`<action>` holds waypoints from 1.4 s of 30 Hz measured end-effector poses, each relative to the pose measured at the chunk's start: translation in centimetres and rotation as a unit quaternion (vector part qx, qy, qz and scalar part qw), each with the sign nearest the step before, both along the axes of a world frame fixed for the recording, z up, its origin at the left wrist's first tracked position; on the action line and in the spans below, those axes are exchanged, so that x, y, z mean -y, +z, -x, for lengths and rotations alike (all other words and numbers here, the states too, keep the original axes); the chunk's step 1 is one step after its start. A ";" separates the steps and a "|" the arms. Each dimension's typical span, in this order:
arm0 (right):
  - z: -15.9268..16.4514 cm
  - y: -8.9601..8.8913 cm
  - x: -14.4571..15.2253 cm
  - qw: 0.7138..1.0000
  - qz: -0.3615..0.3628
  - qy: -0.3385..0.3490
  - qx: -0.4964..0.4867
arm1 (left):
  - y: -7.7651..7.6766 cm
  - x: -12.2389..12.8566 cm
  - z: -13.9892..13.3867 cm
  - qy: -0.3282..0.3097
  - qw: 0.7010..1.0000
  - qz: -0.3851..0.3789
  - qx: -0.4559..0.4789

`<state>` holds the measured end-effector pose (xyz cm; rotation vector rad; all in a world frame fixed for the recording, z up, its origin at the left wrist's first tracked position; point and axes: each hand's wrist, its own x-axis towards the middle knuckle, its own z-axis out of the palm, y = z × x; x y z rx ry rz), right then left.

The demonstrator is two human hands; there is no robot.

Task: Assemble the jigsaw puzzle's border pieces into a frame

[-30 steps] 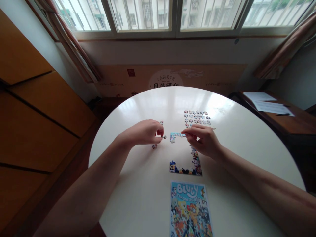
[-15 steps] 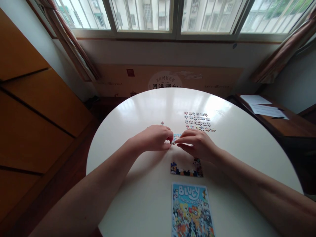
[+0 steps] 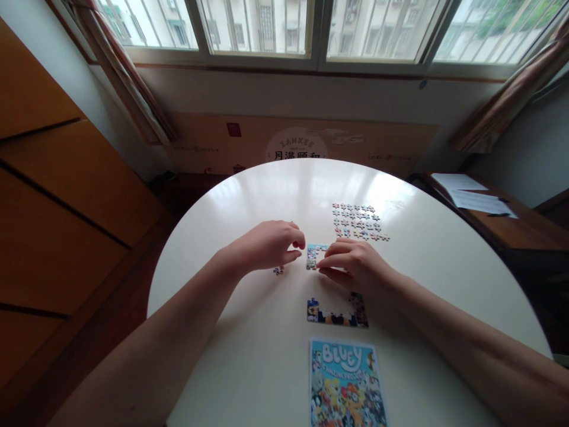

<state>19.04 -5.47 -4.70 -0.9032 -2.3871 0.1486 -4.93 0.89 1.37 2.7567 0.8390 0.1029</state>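
Note:
My left hand (image 3: 278,244) hovers over the table just left of a partly joined jigsaw section (image 3: 311,256), thumb and fingers apart, with nothing visible between them. A few loose puzzle pieces (image 3: 278,270) lie below that hand. My right hand (image 3: 353,259) rests on the right part of the light blue section, fingertips pressed on it, and hides much of it. Closer to me is a second joined section, a dark U-shaped border (image 3: 336,319). Below it lies the reference picture (image 3: 347,379) lettered "Bluey".
Rows of loose jigsaw pieces (image 3: 357,221) are spread behind my right hand on the round white table (image 3: 231,356). Papers (image 3: 475,194) and pens lie on a brown side desk at right. A long printed box (image 3: 213,145) stands under the window.
My left hand has drawn back to the left from the light blue section, and its fingers have parted. That section's left side now shows. My right hand stays almost in place.

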 end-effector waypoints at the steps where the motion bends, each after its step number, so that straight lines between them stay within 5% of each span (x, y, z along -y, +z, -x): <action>1: 0.0 0.1 0.0 1.000 0.001 0.003 0.005 | -0.1 -0.2 0.0 0.005 1.000 -0.001 0.003; 19: -0.1 0.0 0.2 0.998 0.002 0.021 0.052 | -2.0 -0.7 -0.8 -0.051 0.997 0.041 0.037; 42: 0.2 -0.1 0.2 0.999 0.011 -0.023 0.040 | -2.0 -0.5 -1.3 -0.034 0.999 0.025 0.025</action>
